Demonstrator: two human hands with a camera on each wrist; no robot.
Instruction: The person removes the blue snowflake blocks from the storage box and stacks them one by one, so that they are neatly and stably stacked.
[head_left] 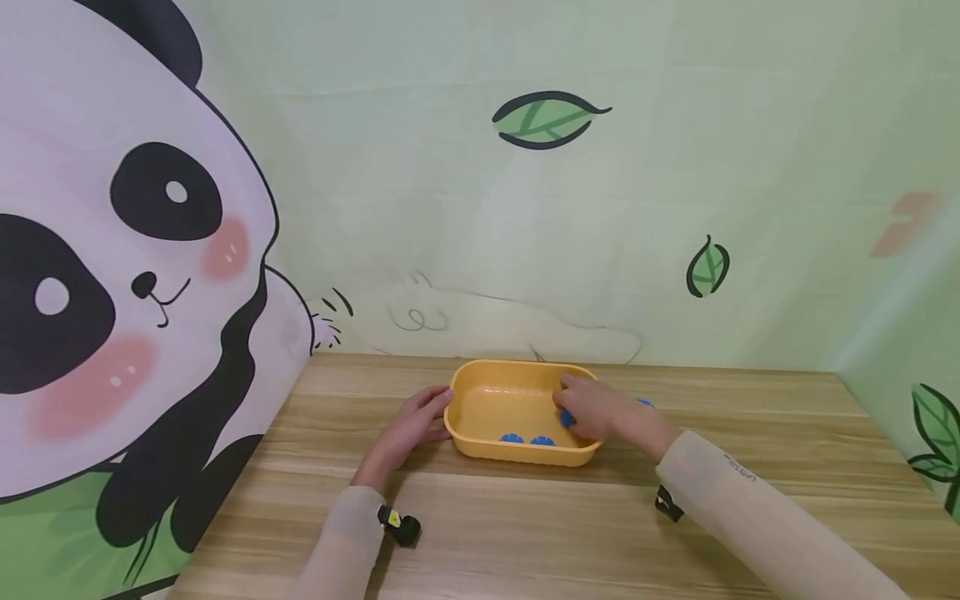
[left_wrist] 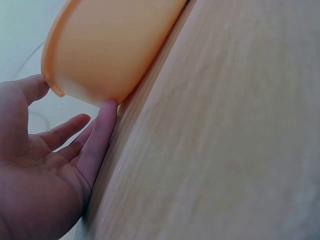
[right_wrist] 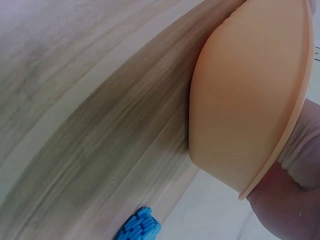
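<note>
A yellow plastic basin (head_left: 491, 450) stands on the table between the two hands. My left hand (head_left: 412, 423) touches its left end; in the left wrist view the thumb meets the rim and one finger reaches the lower edge, fingers fairly straight. Over the basin's right rim, my right hand (head_left: 592, 407) reaches inside with curled fingers, pinching a blue notched disc (head_left: 567, 418), partly covered by the hand. Two more blue notched discs (head_left: 512, 438) lie inside near the front wall. The right wrist view shows the right fingers hidden behind the basin wall.
A cluster of blue notched discs (right_wrist: 139, 226) sits on the wooden table (head_left: 525, 525) right of the basin, mostly hidden behind the right wrist in the head view. Behind the table hangs a green backdrop (head_left: 420, 167) with a panda and leaves.
</note>
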